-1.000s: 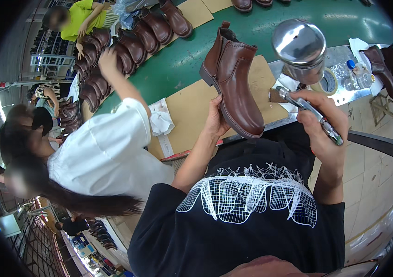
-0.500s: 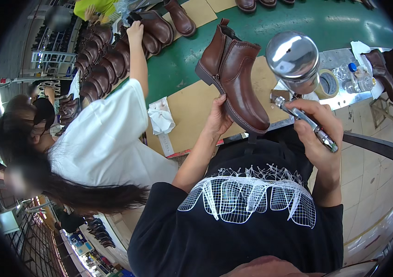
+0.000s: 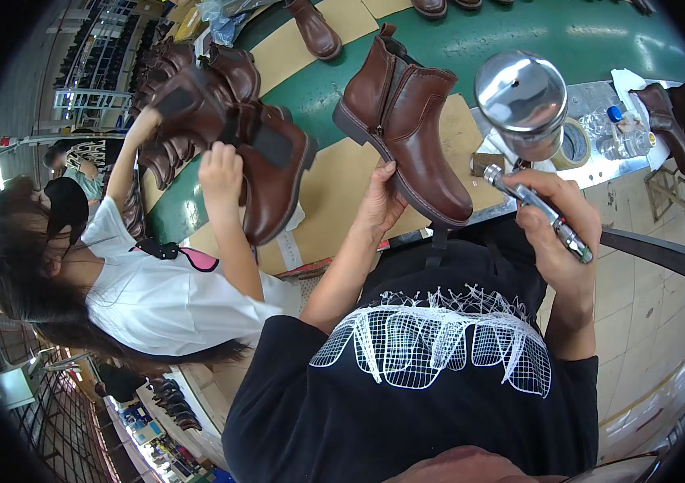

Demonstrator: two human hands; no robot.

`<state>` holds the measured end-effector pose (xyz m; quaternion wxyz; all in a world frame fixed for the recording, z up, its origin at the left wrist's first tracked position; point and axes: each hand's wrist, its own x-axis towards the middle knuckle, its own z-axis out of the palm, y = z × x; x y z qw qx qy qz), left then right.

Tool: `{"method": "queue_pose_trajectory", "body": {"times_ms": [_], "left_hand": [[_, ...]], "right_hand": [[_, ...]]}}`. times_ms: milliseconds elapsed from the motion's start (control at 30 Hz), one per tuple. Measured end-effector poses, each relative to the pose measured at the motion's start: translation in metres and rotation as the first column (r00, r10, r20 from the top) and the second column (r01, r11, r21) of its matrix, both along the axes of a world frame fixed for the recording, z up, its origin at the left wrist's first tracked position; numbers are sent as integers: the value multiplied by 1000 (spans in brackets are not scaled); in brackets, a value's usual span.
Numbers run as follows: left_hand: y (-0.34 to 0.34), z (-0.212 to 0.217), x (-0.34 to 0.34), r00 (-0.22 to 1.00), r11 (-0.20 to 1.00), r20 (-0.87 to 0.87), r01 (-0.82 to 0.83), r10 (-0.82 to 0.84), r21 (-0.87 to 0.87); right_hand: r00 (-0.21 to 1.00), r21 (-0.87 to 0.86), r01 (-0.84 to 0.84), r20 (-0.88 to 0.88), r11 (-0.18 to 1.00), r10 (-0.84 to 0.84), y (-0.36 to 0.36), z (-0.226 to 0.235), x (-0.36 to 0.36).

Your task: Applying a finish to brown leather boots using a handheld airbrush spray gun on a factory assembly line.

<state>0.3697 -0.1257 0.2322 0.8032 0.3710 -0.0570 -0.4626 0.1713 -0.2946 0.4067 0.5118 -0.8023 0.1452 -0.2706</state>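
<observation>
My left hand is closed under the sole of a brown leather ankle boot, its toe pointing down to the right. The boot's side zip is partly undone. To its right, my right hand grips a metal spray gun, its nozzle end turned toward the boot. A shiny round metal cup stands above the gun. The nozzle and the boot do not touch. No spray can be made out.
On my left, a co-worker in a white shirt handles brown boots. Brown cardboard covers part of the green table. A tape roll, a blue-capped plastic bottle and more boots are at the right.
The co-worker has drawn back from the far boots and now has boots in both hands, close to my left. My boot has tilted slightly; the spray gun has shifted a little right.
</observation>
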Motion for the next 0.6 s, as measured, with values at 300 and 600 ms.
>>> {"method": "queue_pose_trajectory", "body": {"times_ms": [300, 600], "left_hand": [[-9, 9, -2, 965, 984, 205, -177, 167, 35], [-18, 19, -5, 903, 945, 318, -322, 290, 53]], "right_hand": [[1000, -95, 13, -9, 995, -14, 3, 0, 4], [998, -49, -33, -56, 998, 30, 5, 2, 11]]}}
